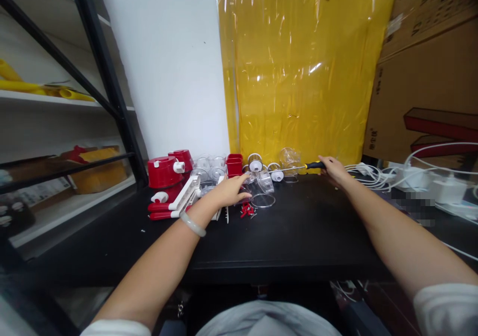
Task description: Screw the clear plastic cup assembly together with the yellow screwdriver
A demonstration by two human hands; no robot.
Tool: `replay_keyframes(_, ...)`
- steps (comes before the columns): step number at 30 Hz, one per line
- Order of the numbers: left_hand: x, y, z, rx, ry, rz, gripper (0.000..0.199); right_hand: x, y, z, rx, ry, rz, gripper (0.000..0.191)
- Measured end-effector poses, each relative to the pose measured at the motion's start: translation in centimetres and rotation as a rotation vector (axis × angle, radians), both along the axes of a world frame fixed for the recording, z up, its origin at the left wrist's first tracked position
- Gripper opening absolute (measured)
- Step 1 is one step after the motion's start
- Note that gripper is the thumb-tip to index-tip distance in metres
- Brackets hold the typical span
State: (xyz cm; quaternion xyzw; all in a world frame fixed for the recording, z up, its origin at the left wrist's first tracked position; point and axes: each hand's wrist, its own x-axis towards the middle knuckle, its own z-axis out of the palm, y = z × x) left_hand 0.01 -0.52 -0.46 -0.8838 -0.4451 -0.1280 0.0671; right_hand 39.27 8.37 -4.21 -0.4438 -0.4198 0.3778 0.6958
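Note:
My right hand is closed round the black-and-yellow handle of a screwdriver, whose long metal shaft points left across the parts. My left hand reaches over the pile with thumb and fingers apart, and I see nothing between them. Close to its fingertips are clear plastic cups and a metal ring lying flat. Small red pieces and some screws lie just below that hand. Behind it stand a red square cup and a white-ended cylinder. A second such cylinder lies beneath the screwdriver shaft.
Red housings and white-and-red frame parts sit on the black table at left. White cables and power adapters lie at right, before a large cardboard box. A shelf rack borders the left.

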Motion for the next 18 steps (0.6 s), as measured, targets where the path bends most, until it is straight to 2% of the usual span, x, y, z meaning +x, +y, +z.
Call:
replay_keyframes(4, -0.1, 0.1, -0.1, 0.005, -0.003, -0.01, 0.059, 0.1, -0.5, 0.3, 0.043, 0.19, 0.124, 0.022)
replay_keyframes(8, -0.1, 0.2, -0.1, -0.004, -0.008, -0.015, 0.061, 0.3, -1.0, 0.9, 0.067, 0.286, 0.221, 0.024)
replay_keyframes(11, -0.1, 0.1, 0.0, -0.012, -0.009, -0.015, 0.061, 0.5, -0.9, 0.9, 0.056, 0.255, 0.208, 0.022)
replay_keyframes(14, -0.1, 0.0, 0.0, -0.007, -0.008, -0.017, 0.06, 0.5, -0.3, 0.6, 0.009, 0.15, 0.129, 0.037)
replay_keyframes(16, -0.1, 0.1, 0.0, -0.004, -0.006, -0.016, 0.059, 0.4, 0.0, 0.2, 0.031, 0.076, 0.106, 0.043)
replay_keyframes(18, -0.1, 0.1, 0.0, -0.003, -0.007, -0.013, 0.06, 0.2, 0.1, 0.0, 0.074, 0.062, 0.111, 0.039)
